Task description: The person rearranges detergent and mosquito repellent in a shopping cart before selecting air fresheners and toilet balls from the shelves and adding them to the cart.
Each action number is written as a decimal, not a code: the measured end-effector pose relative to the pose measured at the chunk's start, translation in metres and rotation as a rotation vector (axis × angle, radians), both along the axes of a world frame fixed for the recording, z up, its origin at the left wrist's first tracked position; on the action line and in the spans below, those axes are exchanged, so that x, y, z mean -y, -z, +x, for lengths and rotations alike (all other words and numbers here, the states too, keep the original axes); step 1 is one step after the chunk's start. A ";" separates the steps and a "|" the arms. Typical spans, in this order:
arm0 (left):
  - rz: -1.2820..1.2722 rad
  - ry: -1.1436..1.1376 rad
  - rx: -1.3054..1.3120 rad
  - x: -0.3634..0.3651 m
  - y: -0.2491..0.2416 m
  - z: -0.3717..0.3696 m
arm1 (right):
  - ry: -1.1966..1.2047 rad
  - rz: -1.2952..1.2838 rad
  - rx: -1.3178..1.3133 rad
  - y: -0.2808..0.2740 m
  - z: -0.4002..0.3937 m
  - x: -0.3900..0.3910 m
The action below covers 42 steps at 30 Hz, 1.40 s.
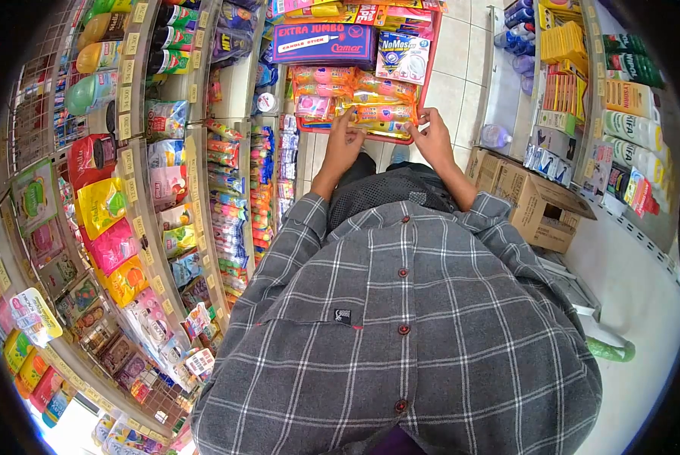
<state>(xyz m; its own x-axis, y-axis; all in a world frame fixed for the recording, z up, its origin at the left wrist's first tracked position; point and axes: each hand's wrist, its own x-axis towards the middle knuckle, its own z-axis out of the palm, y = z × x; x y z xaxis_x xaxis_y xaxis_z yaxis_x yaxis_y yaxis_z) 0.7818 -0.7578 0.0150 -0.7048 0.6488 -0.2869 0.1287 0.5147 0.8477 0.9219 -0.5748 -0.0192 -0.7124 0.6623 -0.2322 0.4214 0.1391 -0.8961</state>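
A red basket (428,83) stands in front of me, filled with packaged goods. Near its close edge lies a long orange and yellow packet (381,113). My left hand (343,142) pinches at the packet's left end, and my right hand (433,138) has its fingers closed at the right end. Beyond the packets are a blue and red candle box (323,44) and a white NoMos box (403,57). More pink and orange packets (323,77) lie beside them.
Shelves of pouches and bottles (112,201) line the left side. On the right stand more shelves (563,83) and brown cardboard boxes (532,199) on the floor. Pale floor tiles (456,72) show beside the basket.
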 end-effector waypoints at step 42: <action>-0.249 -0.456 -0.626 0.201 0.084 -0.275 | 0.283 -0.930 0.271 0.119 0.218 0.157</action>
<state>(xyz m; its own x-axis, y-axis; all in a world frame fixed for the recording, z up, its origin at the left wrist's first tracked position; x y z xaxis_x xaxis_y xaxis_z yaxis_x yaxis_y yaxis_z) 0.5064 -0.9589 -0.0694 -0.9618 0.2287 0.1502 0.2736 0.7947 0.5419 1.1403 -0.7317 -0.1381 -0.4037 0.2726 -0.8733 0.5363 -0.7028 -0.4674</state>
